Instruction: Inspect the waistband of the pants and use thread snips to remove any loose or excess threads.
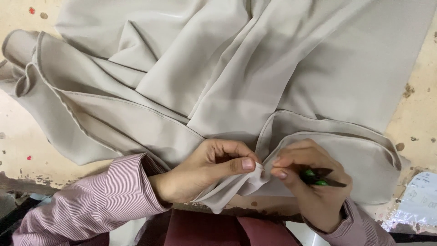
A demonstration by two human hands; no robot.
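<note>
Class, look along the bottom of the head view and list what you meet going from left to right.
Striped sleeve → left hand → pinched fabric edge → right hand → green-handled snips → plastic bag.

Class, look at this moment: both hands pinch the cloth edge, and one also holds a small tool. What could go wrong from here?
1. The right hand grips small green-handled dark snips while pinching; the tip might nick the light grey draped fabric.
2. The left hand and right fingertips sit close together, so a finger could get cut.
3. The fabric hangs over the worn beige table edge and might slide off.
</note>
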